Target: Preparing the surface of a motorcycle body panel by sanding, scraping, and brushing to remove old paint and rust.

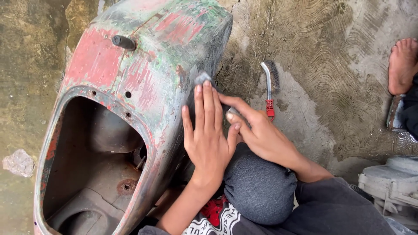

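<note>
Left hand (207,135) lies flat, pressing sandpaper (203,78) on the scooter body (148,74); your right hand (257,130) pinches its edge. You're mid-sanding: next, keep even pressure.

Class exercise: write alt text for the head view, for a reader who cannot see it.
Two hands press a grey sanding pad against a worn red-and-green scooter shell; the left hand lies flat, the right hand beside it. A wire brush lies on the concrete floor nearby.
</note>
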